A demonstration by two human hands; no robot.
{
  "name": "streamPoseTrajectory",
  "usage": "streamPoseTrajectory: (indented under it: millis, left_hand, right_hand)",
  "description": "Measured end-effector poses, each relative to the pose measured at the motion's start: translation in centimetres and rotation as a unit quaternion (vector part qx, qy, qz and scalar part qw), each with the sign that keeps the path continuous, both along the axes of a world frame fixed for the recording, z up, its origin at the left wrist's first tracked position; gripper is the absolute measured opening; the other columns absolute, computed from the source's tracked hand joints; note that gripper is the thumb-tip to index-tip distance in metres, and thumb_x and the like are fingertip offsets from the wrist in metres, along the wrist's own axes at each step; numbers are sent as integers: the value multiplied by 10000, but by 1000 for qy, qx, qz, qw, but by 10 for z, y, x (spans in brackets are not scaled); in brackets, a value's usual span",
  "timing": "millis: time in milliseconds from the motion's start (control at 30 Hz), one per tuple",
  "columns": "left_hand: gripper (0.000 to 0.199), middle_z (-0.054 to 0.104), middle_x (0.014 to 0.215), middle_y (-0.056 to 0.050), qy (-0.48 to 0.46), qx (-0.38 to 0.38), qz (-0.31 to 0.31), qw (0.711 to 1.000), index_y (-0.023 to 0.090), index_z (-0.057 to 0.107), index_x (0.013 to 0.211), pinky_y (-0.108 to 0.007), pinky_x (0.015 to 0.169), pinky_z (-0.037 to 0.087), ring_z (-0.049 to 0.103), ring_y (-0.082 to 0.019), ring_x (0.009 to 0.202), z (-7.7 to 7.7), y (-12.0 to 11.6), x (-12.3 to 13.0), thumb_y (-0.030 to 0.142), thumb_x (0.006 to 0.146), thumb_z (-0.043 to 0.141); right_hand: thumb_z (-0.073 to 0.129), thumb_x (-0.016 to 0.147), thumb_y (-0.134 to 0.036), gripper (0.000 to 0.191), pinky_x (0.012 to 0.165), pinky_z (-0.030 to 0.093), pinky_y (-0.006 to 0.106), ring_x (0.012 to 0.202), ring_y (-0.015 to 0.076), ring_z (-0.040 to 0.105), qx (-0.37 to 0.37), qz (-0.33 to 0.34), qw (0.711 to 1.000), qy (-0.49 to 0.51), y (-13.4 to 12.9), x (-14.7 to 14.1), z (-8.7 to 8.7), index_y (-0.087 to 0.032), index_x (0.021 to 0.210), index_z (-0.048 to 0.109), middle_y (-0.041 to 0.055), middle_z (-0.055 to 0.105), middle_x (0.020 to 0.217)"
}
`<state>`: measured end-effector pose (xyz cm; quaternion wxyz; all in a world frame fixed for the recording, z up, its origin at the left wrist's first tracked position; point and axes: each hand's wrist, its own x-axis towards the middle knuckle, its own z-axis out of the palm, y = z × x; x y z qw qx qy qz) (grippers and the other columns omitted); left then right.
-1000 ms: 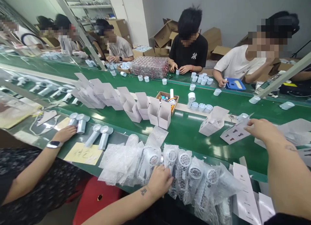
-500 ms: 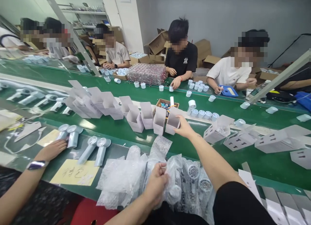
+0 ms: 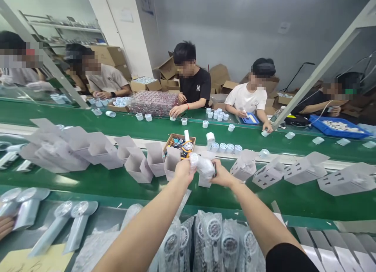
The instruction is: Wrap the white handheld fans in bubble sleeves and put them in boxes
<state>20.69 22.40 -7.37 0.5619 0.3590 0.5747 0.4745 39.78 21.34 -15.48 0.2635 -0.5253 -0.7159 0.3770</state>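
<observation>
My left hand (image 3: 184, 171) is closed around one end of a handheld fan in bubble wrap (image 3: 203, 166). The wrapped fan lies over the mouth of a small white carton (image 3: 205, 182), hiding most of it. On the right side, my right hand (image 3: 222, 175) grips that carton, fingers at its upper edge and close to the wrap. Open white cartons (image 3: 137, 167) stand in a row left of my hands. Below my arms, several fans in bubble wrap (image 3: 214, 231) lie side by side, heads up.
Cartons with fan-shaped prints (image 3: 268, 176) stand on the green belt (image 3: 264, 199) to the right. A box of small parts (image 3: 179, 143) sits beyond my hands. Unwrapped fans (image 3: 79, 221) lie left near a co-worker's hand (image 3: 6, 227). Co-workers sit across the belt.
My left hand has risen from the pile of wrapped fans to the carton, carrying one. My right hand still holds the carton. The view has turned to the right.
</observation>
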Motion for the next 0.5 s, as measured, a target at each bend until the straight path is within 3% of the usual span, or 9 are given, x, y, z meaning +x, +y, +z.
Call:
streamPoseTrajectory:
  millis: [100, 200, 300, 367, 433, 500]
  left_hand:
    - [197, 668, 879, -75, 3, 20, 10, 1000, 162, 585, 905, -331, 735, 550, 669, -196, 854, -1, -7, 11, 279, 816, 455]
    - [350, 630, 1164, -116, 122, 91, -15, 988, 159, 593, 1049, -387, 896, 521, 606, -264, 1126, 6, -20, 18, 377, 777, 565]
    - [571, 608, 1208, -135, 308, 137, -68, 939, 152, 527, 1204, -444, 976, 475, 560, -324, 1196, 14, -23, 29, 334, 687, 690]
    - [586, 623, 1215, -111, 389, 190, -121, 893, 182, 460, 1301, -431, 990, 470, 583, -301, 1175, 14, -21, 36, 289, 751, 631]
    - [534, 608, 1281, -85, 425, 267, -156, 851, 220, 446, 1331, -388, 1029, 450, 572, -259, 1204, 8, -20, 41, 255, 811, 563]
    - [474, 602, 1304, -75, 422, 304, -163, 838, 223, 479, 1299, -351, 1048, 436, 562, -231, 1219, -2, -20, 44, 245, 831, 550]
  right_hand:
    - [749, 630, -189, 683, 675, 495, 318, 768, 185, 602, 1, -11, 1000, 4, -3, 1, -1, -228, 1172, 335, 23, 586, 982]
    - [735, 628, -158, 669, 710, 491, 324, 826, 197, 605, 8, -3, 1000, 12, -4, 4, -1, -230, 1171, 350, 33, 585, 1017]
    - [741, 636, -172, 666, 718, 490, 325, 869, 208, 608, 8, 19, 1000, 20, -3, 8, -2, -247, 1173, 353, 35, 581, 1044]
    - [742, 651, -195, 670, 688, 492, 329, 818, 203, 612, 3, 28, 999, 22, -1, 12, -5, -250, 1178, 332, 30, 583, 1016]
    - [741, 653, -197, 690, 665, 493, 334, 770, 197, 609, -1, 28, 999, 20, -1, 17, -9, -248, 1180, 298, 24, 580, 985]
    - [743, 646, -192, 700, 653, 490, 335, 748, 196, 603, -2, 26, 999, 18, -1, 23, -13, -245, 1165, 276, 15, 573, 951]
